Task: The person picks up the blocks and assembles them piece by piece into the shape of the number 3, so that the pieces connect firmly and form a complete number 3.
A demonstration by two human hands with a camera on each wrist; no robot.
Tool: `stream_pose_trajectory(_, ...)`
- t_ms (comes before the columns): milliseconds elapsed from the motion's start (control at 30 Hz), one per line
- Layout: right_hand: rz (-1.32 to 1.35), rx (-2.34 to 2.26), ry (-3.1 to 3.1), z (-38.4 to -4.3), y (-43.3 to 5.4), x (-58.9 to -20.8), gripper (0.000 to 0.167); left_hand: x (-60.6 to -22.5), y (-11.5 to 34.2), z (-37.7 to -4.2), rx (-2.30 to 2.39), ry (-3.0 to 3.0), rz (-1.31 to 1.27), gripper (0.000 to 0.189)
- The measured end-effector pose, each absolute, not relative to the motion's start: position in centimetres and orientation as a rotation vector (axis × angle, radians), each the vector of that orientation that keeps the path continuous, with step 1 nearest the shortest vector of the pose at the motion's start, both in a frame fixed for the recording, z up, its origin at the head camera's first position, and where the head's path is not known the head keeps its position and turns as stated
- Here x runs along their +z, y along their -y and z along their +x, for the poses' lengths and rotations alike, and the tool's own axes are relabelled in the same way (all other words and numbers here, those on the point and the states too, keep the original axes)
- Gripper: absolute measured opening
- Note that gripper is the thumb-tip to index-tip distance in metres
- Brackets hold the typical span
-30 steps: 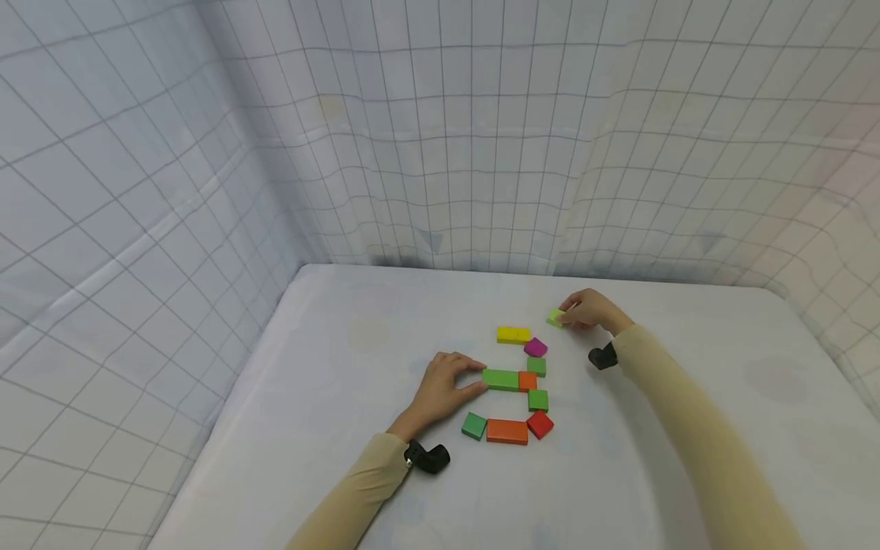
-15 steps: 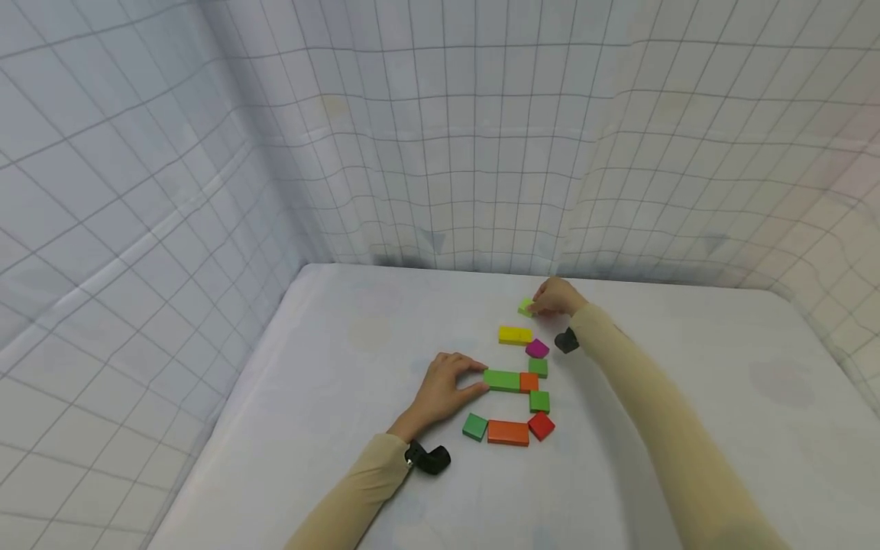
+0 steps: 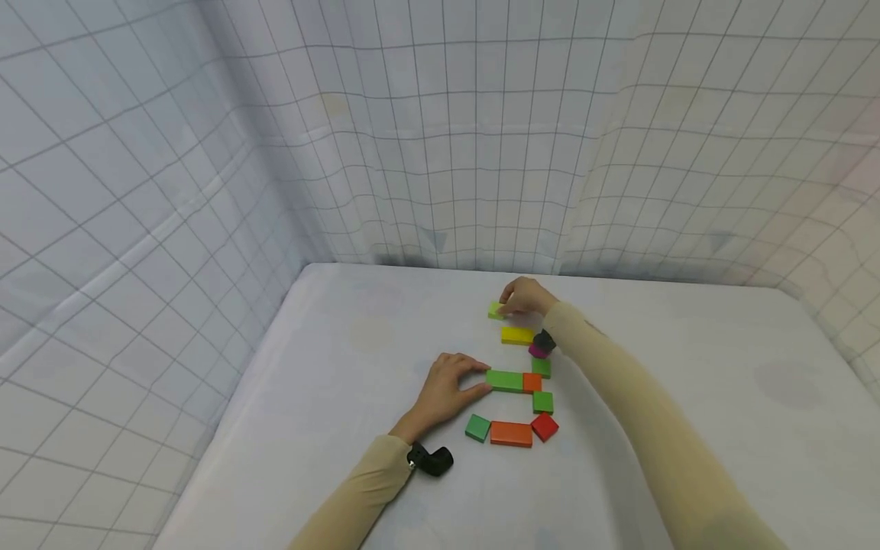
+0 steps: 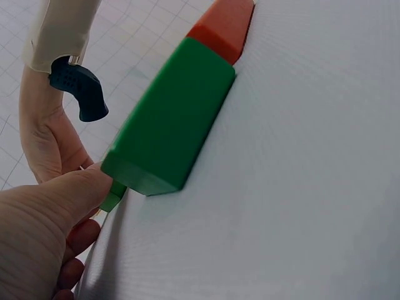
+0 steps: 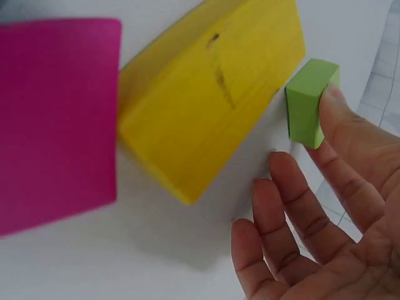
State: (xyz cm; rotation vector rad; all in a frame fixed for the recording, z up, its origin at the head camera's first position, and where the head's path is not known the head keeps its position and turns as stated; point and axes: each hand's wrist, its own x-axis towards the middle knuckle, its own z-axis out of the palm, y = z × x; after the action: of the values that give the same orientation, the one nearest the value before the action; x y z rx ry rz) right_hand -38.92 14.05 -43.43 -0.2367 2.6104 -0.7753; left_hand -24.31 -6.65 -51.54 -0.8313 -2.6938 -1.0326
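Note:
My right hand (image 3: pixel 526 296) pinches a small light green block (image 5: pixel 305 103) between thumb and index finger, its other fingers loosely bent. This block is over the far part of the table, just behind the left end of a yellow block (image 3: pixel 516 335). In the right wrist view a magenta block (image 5: pixel 59 125) lies beside the yellow one. My left hand (image 3: pixel 442 391) has thumb and index finger at the left end of a long green block (image 4: pixel 172 115), holding it by its corners. A small orange block (image 3: pixel 532 383) adjoins that block's right end.
Small green blocks (image 3: pixel 543 402) stand in front of and behind the orange one. Nearer me are a red block (image 3: pixel 545 427), a long orange block (image 3: pixel 511 434) and a darker green block (image 3: pixel 477 428). A white table (image 3: pixel 344 367) meets gridded curtains (image 3: pixel 440 153).
My right hand has carried the light green block leftwards, from right of the yellow block to behind its left end. My left hand stays at the long green block.

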Motion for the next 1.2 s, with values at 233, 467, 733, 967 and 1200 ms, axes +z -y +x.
stream_pose_trajectory(233, -0.243, -0.797, -2.575, -38.7, -13.6, -43.5, 0.032, -51.3, 6.7, -24.4, -1.02, 2.672, -0.844, 0.03)
stream_pose_trajectory(467, -0.221, -0.859, -2.447, -38.2, -13.6, -43.7, 0.035, -51.3, 6.8, -24.4, -1.028, 2.675, -0.85, 0.031)
stream_pose_trajectory(733, -0.212, -0.883, -2.365, -37.9, -13.9, -44.1, 0.032, -51.3, 6.6, -24.2, -1.039, 2.673, -0.858, 0.031)
stream_pose_trajectory(967, -0.261, -0.906, -2.342, -37.7, -14.2, -44.6, 0.029, -51.4, 6.6, -24.2, -1.034, 2.687, -0.849, 0.031)
stream_pose_trajectory(1200, -0.317, -0.901, -2.328, -37.5, -14.5, -44.8, 0.029, -51.4, 6.6, -24.3, -1.051, 2.696, -0.841, 0.031)
